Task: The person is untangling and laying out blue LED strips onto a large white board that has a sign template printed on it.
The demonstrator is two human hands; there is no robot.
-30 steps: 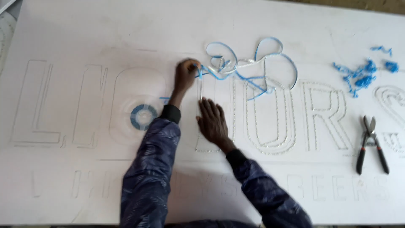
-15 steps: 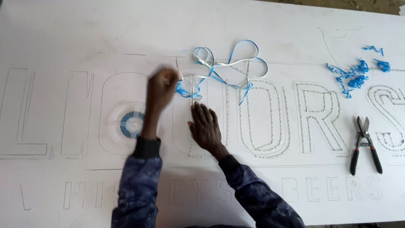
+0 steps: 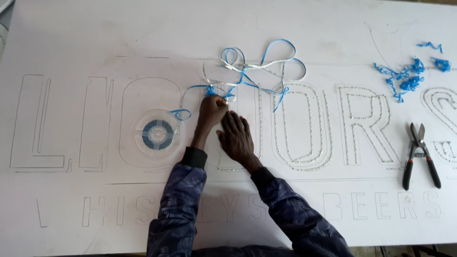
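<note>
White board [image 3: 95, 28] fills nearly the whole view, cut with the outlines of large letters and a row of smaller ones below. Both hands meet at one letter near the middle: the left hand [image 3: 212, 110] has its fingers pinched together on the blue-backed silver strip [image 3: 247, 64], and the right hand [image 3: 236, 135] lies just beside it, fingers together and flat on the board. Loose loops of strip trail above them. As I judge it, the letters to the right already carry silvery strip along their grooves, while those to the left (bare thin outlines) are not yet filled, nor the small row. A clear reel with a blue core [image 3: 157, 134] sits left of the hands; blue scraps [image 3: 404, 78] and snips [image 3: 419, 154] lie well right.
</note>
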